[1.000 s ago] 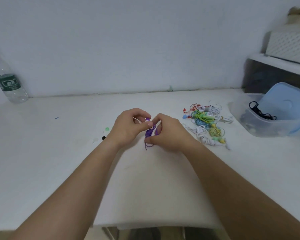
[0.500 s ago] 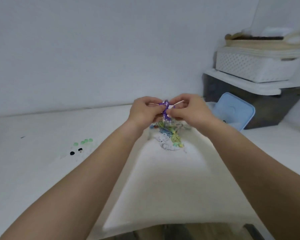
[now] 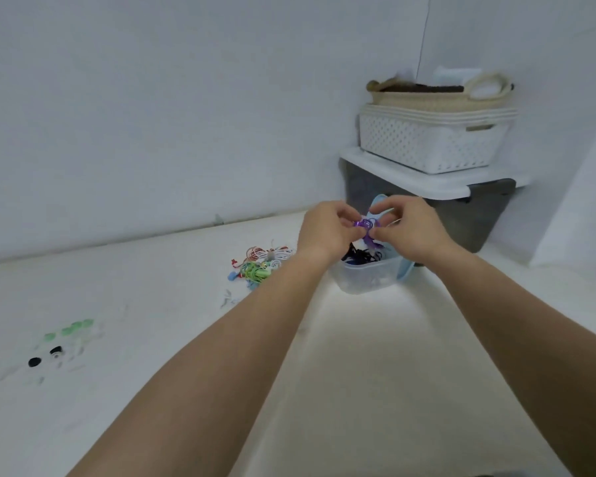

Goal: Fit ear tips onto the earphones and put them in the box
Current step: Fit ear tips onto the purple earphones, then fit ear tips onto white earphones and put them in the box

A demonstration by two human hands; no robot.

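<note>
White walls meet in a corner behind a pale tabletop [image 3: 152,304], and the person holds both hands up over its far side. Left hand [image 3: 327,232] and right hand [image 3: 410,232] each pinch a coiled purple earphone [image 3: 367,224] between thumb and fingertips, the bundle sitting in the gap between them. Directly below the hands stands the clear box [image 3: 362,284], open, with a black earphone [image 3: 360,258] already inside; its blue lid [image 3: 406,270] leans under the right hand.

Whether the tips are on, I cannot tell. To me this looks like the putting-away step: the next move calls for lowering the coil and letting go with the loose loops inside the rim. Room is tight beyond the right hand, where a grey bin [image 3: 461,218] and baskets [image 3: 427,146] stand. Left of the left hand lies the earphone pile [image 3: 262,265], and well off that way the ear tips [image 3: 71,329]. The freest path runs back toward the body.
</note>
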